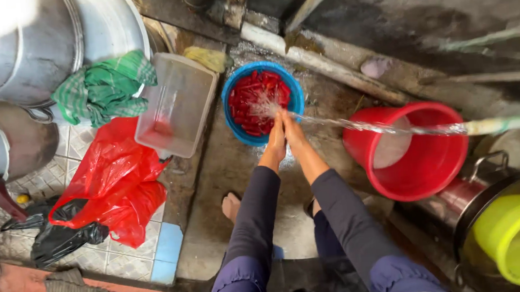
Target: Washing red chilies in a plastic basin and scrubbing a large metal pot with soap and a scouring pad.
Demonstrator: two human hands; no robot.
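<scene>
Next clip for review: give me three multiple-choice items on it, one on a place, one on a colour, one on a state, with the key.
1. Where does the water jet land?
A. on the joined hands over the blue bowl
B. in the yellow tub
C. on the red bag

2. What colour is the bucket at the right?
A. green
B. red
C. white

3. How does the clear plastic box stand?
A. lidded and upright
B. upside down
C. open and tilted

Key: 1 A, the stream breaks on the left hand and right hand; 2 B, its wall is red; 3 C, it leans on its edge, with no lid.
</scene>
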